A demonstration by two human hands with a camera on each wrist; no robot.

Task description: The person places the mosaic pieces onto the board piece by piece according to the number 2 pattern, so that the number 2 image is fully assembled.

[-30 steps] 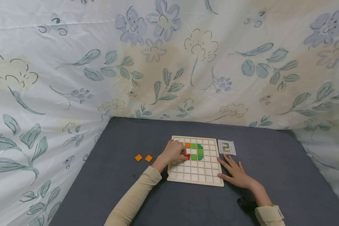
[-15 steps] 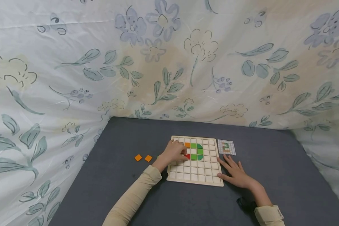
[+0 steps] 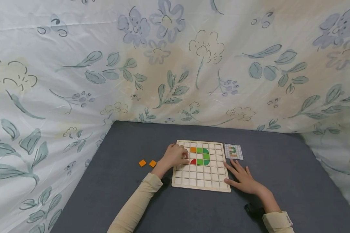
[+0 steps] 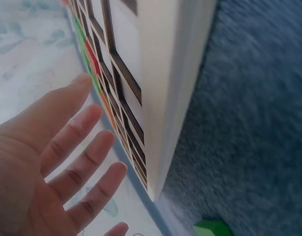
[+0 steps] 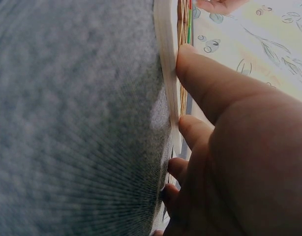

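A wooden grid board (image 3: 201,183) lies on the dark table. On it sit an orange square tile (image 3: 193,149), several green tiles (image 3: 200,150) and a red tile (image 3: 193,161) with one rounded corner. My left hand (image 3: 175,156) is over the board's left side, just left of the red tile; in the left wrist view its fingers (image 4: 92,147) are apart with nothing between them. My right hand (image 3: 245,180) rests at the board's right edge, its thumb and index finger touching the rim, as the right wrist view also shows.
Two orange square tiles (image 3: 142,163) lie on the table left of the board. A printed pattern card (image 3: 233,151) lies beside the board's upper right corner. A green block (image 4: 212,228) shows at the bottom of the left wrist view. A floral curtain (image 3: 175,64) surrounds the table.
My left hand has let go of the red tile and drawn slightly left, so the tile now shows whole on the board. The right hand has stayed in place.
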